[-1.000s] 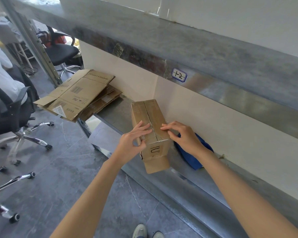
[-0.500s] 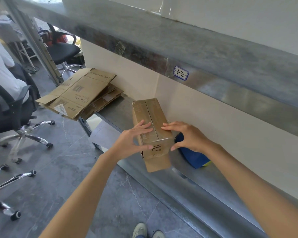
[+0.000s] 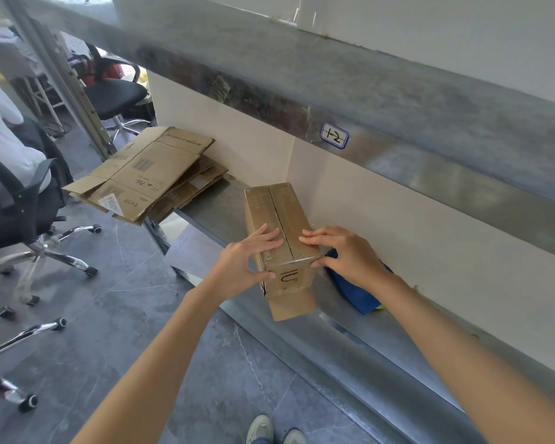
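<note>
A closed brown cardboard box [image 3: 276, 206] lies lengthwise on the lower metal shelf [image 3: 218, 206], its near end sticking out past the shelf's front edge. A flap hangs down at that end. My left hand [image 3: 244, 264] lies on the box's near left top flap with straight fingers, the thumb against the end face. My right hand [image 3: 346, 254] presses its fingertips on the right top flap beside the centre seam, thumb at the near right corner.
A blue cloth item [image 3: 359, 293] lies right of the box, partly under my right wrist. Flattened cardboard boxes [image 3: 148, 174] overhang the shelf's left end. An upper shelf with a label [image 3: 334, 136] runs overhead. Office chairs [image 3: 23, 213] and a seated person [image 3: 0, 123] are on the left.
Both hands stay on the box's near end. My left fingers have stretched flatter over the top flap; the box has not visibly moved.
</note>
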The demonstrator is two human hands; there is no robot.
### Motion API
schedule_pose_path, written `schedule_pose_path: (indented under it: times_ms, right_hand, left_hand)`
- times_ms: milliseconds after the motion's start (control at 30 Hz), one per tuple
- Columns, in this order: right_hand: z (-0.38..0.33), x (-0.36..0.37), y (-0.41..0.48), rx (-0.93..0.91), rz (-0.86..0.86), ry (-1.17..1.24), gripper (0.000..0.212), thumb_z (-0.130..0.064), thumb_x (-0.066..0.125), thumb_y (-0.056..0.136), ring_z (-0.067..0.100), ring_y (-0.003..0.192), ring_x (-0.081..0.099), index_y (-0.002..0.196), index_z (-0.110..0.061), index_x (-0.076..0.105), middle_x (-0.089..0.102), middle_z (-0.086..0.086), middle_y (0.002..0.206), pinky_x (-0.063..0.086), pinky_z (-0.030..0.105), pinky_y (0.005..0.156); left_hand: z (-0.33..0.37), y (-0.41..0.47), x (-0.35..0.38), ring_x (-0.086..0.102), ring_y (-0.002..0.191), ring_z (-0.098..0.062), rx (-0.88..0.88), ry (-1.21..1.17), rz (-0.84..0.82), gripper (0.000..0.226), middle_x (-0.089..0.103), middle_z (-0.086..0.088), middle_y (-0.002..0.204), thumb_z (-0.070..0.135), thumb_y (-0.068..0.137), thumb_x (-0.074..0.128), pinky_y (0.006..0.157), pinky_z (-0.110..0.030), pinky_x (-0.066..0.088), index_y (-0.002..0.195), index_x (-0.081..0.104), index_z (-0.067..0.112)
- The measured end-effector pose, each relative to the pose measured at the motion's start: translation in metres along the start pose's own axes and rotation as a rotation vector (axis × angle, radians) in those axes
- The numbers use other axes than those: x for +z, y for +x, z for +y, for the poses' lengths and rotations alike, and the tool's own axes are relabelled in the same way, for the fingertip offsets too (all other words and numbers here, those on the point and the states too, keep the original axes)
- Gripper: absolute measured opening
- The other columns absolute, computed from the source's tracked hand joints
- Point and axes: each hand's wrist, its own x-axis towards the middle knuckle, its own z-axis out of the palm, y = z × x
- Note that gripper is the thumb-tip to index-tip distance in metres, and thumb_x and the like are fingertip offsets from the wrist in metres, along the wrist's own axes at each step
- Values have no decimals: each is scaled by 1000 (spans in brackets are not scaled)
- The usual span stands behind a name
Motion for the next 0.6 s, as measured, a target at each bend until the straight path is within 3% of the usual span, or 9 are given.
schedule_pose_path:
  times_ms: [167,300,400,600]
  right_hand:
    - [-4,0,0,13,-26,37,63,-35,84,73,-11,117,41,132,-34,61,55,-24,133,34,10,86]
    - [-11,7,1,15,54,53,56,-43,84,71,1,115,54,122,-25,68,61,-16,126,51,28,89]
    - [-13,11,0,1,94,51,52,-40,84,72,7,113,58,118,-20,70,63,-12,122,54,34,89]
    - [-12,10,2,17,55,78,55,-46,82,72,3,116,56,119,-23,68,60,-16,122,52,32,89]
  left_hand:
    - [-1,-2,6,18,146,3,-3,-21,45,69,41,20,150,27,76,84,117,-52,30,138,55,30]
    - [-3,-3,13,23,144,5,20,-49,136,64,46,21,146,31,75,85,116,-48,33,134,59,31]
    - [-6,-3,19,25,144,5,26,-63,179,61,49,19,145,27,76,84,114,-46,37,133,61,30]
    - [-6,-3,23,25,144,4,44,-119,208,61,50,17,144,36,75,83,110,-45,43,132,62,26]
